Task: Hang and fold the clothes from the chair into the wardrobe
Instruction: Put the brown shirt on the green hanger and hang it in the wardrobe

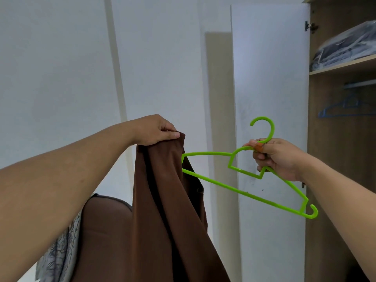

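My left hand grips the top of a brown garment, which hangs straight down in the middle of the view. My right hand holds a bright green plastic hanger just below its hook. The hanger tilts down to the right, and its left tip touches or enters the brown garment near the top. The wardrobe stands open on the right, its white door swung out behind the hanger.
A chair with brown fabric over its back stands low at centre left, with a grey patterned cloth beside it. Inside the wardrobe a blue hanger hangs on the rail, below a shelf that holds plastic-wrapped dark clothes.
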